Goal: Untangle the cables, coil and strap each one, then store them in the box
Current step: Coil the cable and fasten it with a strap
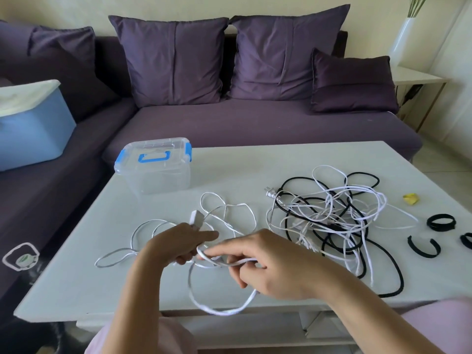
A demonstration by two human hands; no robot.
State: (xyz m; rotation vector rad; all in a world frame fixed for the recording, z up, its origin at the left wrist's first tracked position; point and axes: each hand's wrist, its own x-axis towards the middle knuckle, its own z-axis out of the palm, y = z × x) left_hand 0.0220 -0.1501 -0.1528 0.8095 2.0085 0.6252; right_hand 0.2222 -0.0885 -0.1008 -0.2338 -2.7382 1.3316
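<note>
Head view. The left hand (178, 245) curls its fingers round a flat white cable (221, 313), whose rectangular white connector (196, 218) projects above the index finger. The right hand (268, 267) pinches the same cable between thumb and bent fingers, just beside the left hand. One loop of the cable hangs over the near edge of the table (255, 162); thinner loops lie flat behind the hands.

To the right lies a tangle of cables (329, 221), white flat cords knotted with a thick, round black cord. Near it at the right are black straps (440, 222), curled into rings and open arcs, and a crumpled yellow scrap (411, 199).

The box (155, 164), clear plastic with blue latches and handle, stands lidded at the far left of the glossy white table. Beyond is a purple fabric sofa (255, 123) with matching cushions (173, 60), bearing a blue bin (30, 129).
</note>
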